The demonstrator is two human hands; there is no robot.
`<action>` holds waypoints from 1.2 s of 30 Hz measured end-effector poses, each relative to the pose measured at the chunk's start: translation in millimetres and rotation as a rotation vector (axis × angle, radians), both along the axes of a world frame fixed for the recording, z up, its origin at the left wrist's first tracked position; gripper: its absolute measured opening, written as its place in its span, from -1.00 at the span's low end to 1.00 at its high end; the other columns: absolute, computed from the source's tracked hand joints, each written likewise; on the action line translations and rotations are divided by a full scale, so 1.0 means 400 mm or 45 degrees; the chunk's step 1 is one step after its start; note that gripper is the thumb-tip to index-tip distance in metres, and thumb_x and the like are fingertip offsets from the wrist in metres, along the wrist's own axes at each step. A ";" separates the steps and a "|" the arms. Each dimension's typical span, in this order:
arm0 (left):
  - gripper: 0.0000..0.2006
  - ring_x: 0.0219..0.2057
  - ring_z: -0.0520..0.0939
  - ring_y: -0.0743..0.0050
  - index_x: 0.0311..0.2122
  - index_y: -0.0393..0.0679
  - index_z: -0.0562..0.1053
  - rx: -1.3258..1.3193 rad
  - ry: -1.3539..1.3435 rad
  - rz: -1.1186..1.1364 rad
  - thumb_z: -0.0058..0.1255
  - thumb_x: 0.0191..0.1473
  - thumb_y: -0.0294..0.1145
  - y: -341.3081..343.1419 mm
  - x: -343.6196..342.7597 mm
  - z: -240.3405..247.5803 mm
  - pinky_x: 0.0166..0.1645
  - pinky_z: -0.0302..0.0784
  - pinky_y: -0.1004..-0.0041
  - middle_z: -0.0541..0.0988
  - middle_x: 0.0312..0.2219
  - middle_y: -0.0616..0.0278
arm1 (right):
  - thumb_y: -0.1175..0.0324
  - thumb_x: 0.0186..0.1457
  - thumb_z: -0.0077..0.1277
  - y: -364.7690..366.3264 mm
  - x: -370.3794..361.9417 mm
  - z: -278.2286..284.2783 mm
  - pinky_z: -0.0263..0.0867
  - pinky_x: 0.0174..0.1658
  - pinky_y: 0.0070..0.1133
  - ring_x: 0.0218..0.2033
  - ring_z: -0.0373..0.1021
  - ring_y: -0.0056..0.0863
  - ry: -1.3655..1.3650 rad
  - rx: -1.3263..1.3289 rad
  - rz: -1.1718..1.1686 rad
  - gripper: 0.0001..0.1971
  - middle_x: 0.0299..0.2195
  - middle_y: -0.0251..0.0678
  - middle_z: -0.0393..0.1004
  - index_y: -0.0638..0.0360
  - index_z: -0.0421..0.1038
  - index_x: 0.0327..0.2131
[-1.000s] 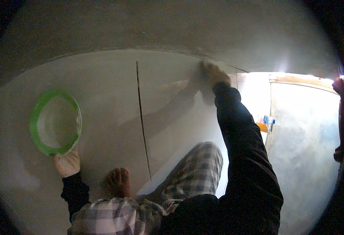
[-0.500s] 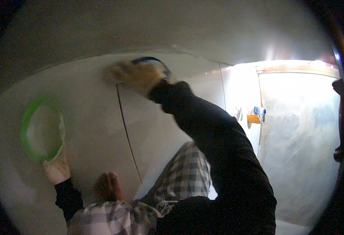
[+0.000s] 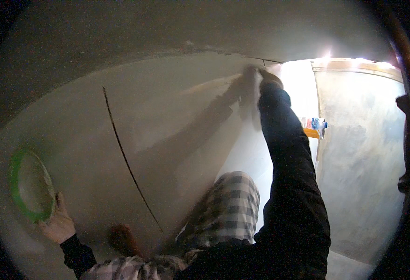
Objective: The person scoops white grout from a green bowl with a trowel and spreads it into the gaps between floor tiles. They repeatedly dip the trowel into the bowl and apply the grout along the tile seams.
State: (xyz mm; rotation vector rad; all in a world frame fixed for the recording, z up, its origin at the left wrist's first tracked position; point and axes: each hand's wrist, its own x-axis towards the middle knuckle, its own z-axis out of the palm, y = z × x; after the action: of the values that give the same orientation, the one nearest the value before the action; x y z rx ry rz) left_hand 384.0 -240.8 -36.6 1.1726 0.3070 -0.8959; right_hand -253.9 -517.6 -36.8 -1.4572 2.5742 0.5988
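Note:
My left hand (image 3: 59, 225) grips the near edge of a round, shallow green-rimmed bowl (image 3: 16, 186), tilted so its pale inside shows. The thumb stands up beside the rim. Far off to the right, my right hand (image 3: 271, 79) is stretched out to the pale panelled surface (image 3: 177, 112), near its far edge. That hand is dim and partly hidden behind its black sleeve (image 3: 289, 154). Its fingers seem closed round something I cannot make out against the shadow.
A dark seam (image 3: 121, 144) runs down the pale surface. My checked trouser leg (image 3: 235, 200) and a bare foot (image 3: 123, 239) are close in. At the right, a clear bottle with a blue cap (image 3: 317, 124) lies by an orange block (image 3: 311, 133), beside a large mottled panel (image 3: 361, 163).
My right hand has swept right along the far edge; the blue-edged round thing seen in it earlier no longer shows clearly. My left hand and the bowl have shifted down and left.

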 end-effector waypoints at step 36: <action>-0.36 0.30 0.05 -0.16 0.32 -0.14 -0.11 -0.180 0.165 -0.163 -0.22 0.23 -0.19 0.048 0.064 -0.105 0.35 -0.03 -0.16 -0.04 0.29 -0.09 | 0.07 0.09 0.01 0.106 0.898 -0.060 0.36 -0.02 -0.36 -0.17 0.48 -0.29 -1.060 0.169 0.586 -0.63 -0.21 -0.15 0.56 0.04 0.53 -0.13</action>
State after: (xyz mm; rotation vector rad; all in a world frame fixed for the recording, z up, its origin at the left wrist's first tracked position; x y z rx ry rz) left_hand 409.4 -221.7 -78.7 1.0142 0.2707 -1.0906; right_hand 105.1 -475.1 -60.9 -1.7631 1.5586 0.1293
